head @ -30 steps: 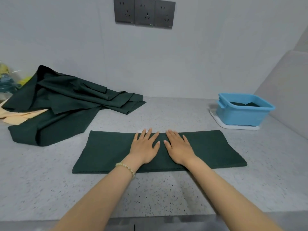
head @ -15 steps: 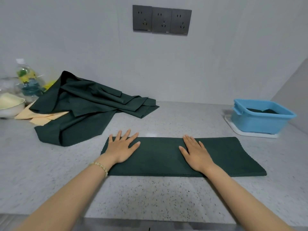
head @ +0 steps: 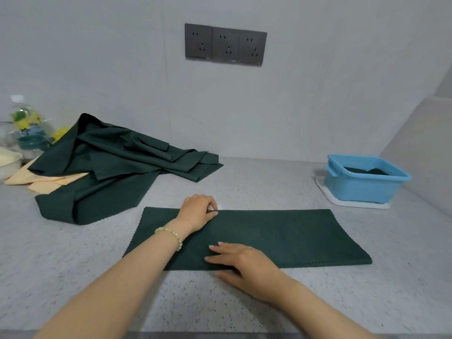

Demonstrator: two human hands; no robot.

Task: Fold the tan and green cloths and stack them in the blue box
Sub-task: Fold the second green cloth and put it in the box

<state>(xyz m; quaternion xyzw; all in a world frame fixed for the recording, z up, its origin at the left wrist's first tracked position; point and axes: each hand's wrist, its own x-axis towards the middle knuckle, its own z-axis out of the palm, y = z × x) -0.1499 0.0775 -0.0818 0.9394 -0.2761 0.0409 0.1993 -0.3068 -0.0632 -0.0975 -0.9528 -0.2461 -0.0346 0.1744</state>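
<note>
hands moved on the folded green cloth (head: 281, 236): left hand (head: 198, 212) went to its far edge, right hand (head: 247, 263) to its near edge.
cloth lies as a long strip on the counter (head: 244, 304). left fingers curl, pinching the far edge; right fingers lie straight on the near edge. blue box (head: 362, 189) sits far right, well apart; loose green cloths (head: 117, 172) and tan cloth (head: 44, 178) heap far left.

Green cloth (head: 281, 236) folded strip, centre; tan cloth (head: 36, 178) left; blue box (head: 362, 189) right.
</note>
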